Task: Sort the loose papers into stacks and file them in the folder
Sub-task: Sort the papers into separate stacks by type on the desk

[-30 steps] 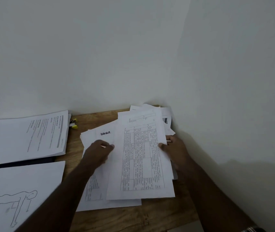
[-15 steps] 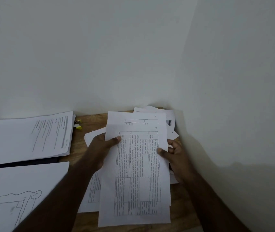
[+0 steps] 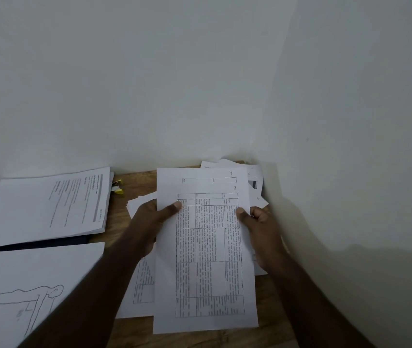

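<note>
A few sheets printed with tables (image 3: pixel 207 249) are held up above the wooden table. My left hand (image 3: pixel 149 222) grips their left edge, thumb on the front. My right hand (image 3: pixel 260 227) grips the right edge the same way. Under them lies a loose pile of papers (image 3: pixel 139 287), with more sheets (image 3: pixel 255 184) poking out at the back by the wall corner. A stack of text pages (image 3: pixel 46 204) rests on a dark folder (image 3: pixel 36 243) at the left.
A sheet with a line drawing of a figure (image 3: pixel 31 292) lies at the near left. A small yellow and black object (image 3: pixel 117 187) sits behind the text stack. Walls close the back and right side. Bare wood (image 3: pixel 134 179) shows between the piles.
Both hands lifted the table sheets off the loose pile and drew them up and toward me, squaring them together. The "blinkit" sheet is now hidden behind my left hand.
</note>
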